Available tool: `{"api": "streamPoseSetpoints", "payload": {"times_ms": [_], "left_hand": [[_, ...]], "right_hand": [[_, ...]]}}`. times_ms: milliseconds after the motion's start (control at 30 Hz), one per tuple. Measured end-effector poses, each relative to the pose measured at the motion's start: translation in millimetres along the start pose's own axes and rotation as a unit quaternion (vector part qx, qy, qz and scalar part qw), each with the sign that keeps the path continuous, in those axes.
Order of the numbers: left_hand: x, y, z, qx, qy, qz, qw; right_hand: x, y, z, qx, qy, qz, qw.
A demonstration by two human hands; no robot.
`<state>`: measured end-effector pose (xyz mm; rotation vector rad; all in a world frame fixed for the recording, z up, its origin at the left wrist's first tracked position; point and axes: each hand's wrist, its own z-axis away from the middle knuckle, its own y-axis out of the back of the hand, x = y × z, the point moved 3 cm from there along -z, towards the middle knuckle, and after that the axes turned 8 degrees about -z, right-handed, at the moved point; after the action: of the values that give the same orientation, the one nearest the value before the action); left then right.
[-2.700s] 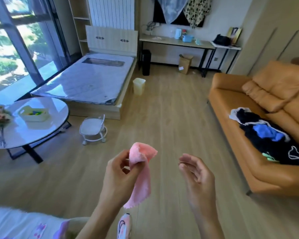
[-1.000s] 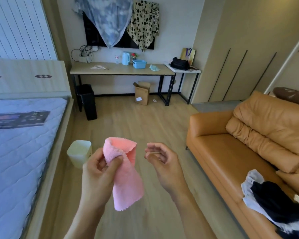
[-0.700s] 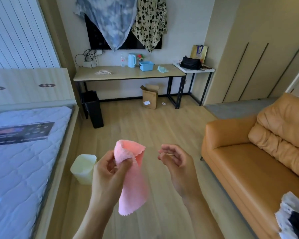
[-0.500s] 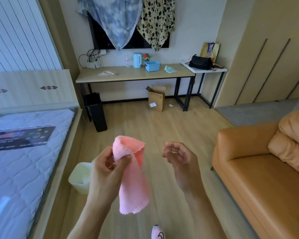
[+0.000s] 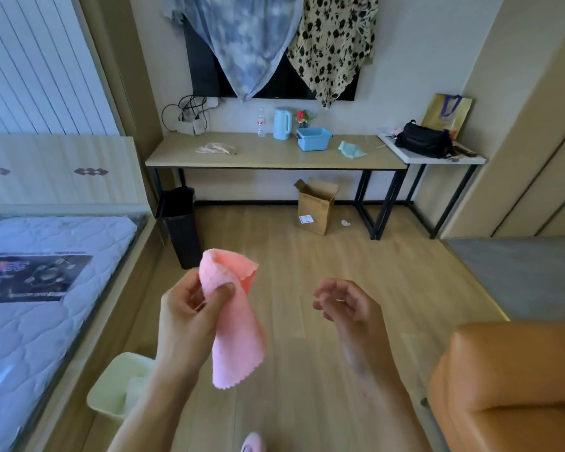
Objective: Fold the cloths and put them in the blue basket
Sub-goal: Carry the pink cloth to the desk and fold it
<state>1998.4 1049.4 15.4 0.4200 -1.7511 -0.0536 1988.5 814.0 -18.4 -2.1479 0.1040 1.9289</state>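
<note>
The view has swung from the sofa and round table toward the far wall, and the counter now stands straight ahead, closer than half a second ago, so the person appears to be walking toward it. The left hand keeps its pinch on the pink cloth, thumb pressed over the bunched top edge while the rest hangs loose below (doubled over at most, not neatly folded as far as I can tell). The right hand is empty, its fingers loosely curled and half open, apart from the cloth. The blue basket sits on the counter beside a kettle, well away from both hands. My reading: the carry is under way, and the cloth probably needs tidier folding before it goes in.
</note>
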Motion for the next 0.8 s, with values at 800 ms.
{"api": "streamPoseSetpoints", "payload": {"times_ms": [800], "left_hand": [[-72.4, -283.0, -515.7, -0.034, 0.04, 0.035, 0.998]], "right_hand": [[66.6, 17.3, -582.4, 0.0, -0.01, 0.04, 0.999]]}}
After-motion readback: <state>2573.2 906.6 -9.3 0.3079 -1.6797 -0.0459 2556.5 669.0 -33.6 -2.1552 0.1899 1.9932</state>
